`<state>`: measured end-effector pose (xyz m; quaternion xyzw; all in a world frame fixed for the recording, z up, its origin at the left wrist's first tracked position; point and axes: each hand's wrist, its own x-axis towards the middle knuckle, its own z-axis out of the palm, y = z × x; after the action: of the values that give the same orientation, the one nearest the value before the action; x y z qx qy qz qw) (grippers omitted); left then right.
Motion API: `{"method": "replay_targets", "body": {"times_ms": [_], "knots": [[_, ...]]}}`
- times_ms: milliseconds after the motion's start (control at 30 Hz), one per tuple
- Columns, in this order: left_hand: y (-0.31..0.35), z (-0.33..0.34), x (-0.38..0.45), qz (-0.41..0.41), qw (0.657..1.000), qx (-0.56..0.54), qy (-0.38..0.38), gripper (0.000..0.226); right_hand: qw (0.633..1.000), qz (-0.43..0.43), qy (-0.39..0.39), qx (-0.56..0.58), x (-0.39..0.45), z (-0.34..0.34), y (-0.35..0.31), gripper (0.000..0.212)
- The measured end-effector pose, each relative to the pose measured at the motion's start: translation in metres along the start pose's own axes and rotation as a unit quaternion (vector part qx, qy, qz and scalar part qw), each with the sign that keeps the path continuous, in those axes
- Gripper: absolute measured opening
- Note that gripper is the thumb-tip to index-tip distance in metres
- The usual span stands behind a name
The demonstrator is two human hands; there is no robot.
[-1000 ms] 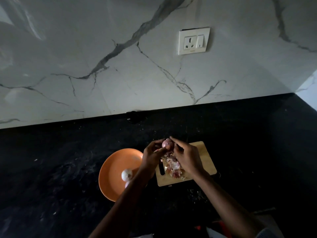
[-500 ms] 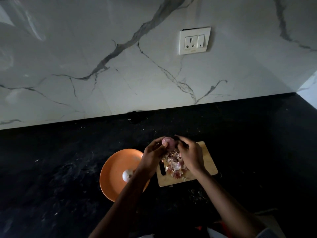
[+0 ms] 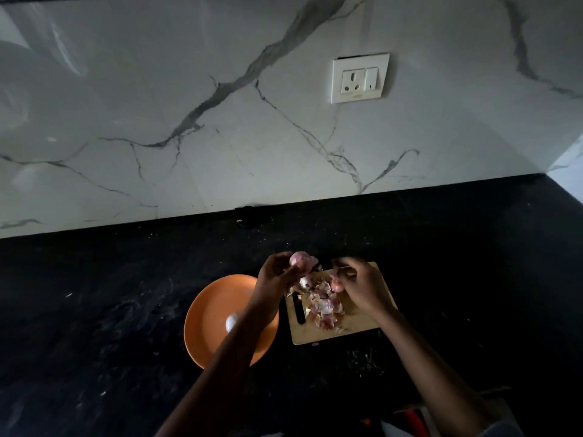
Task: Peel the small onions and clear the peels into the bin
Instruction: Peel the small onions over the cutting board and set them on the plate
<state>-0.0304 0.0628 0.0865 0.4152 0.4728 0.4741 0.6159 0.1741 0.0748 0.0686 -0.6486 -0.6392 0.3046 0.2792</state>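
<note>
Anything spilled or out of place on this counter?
Minor only: small peel scraps lie on the black counter in front of the cutting board, away from the peel pile. Nothing else stands out.

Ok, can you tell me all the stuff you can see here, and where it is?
Onion: one, pinkish, held in the left hand above the board's far left corner.
Peeled onion: one, whitish, on the plate.
Peels: a pile, pink and white, on the board.
Cutting board: one, light wood, on the counter.
Plate: one, orange, left of the board.
Counter: black.
Wall: white marble.
Socket: one, cream, on the wall.
Left hand: grips the onion.
Right hand: over the board, fingers curled; whether it pinches a peel is unclear.
</note>
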Motion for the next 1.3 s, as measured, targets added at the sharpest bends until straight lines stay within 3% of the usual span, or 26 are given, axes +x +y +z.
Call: {"method": "replay_targets", "body": {"times_ms": [200,400,733,1033,1300], "knots": [[0.002,0.002,0.006,-0.008,1.0,0.008,0.014,0.038,0.989,-0.084,-0.047,0.116,-0.002,-0.017,-0.035,0.03],[0.002,0.005,0.006,-0.006,1.0,-0.001,-0.025,0.04,0.984,-0.087,0.001,0.154,0.0,-0.011,-0.038,0.024],[0.004,0.014,0.004,-0.011,1.0,-0.014,0.001,0.034,0.977,-0.175,0.115,0.047,-0.005,0.001,-0.029,0.018],[0.006,0.013,0.007,0.016,0.999,0.046,0.008,0.034,0.967,-0.208,0.148,0.003,-0.008,0.004,-0.029,0.011],[0.007,0.013,0.006,0.023,0.999,0.02,-0.016,0.033,0.961,-0.217,0.175,0.001,-0.008,0.004,-0.032,0.011]]}}
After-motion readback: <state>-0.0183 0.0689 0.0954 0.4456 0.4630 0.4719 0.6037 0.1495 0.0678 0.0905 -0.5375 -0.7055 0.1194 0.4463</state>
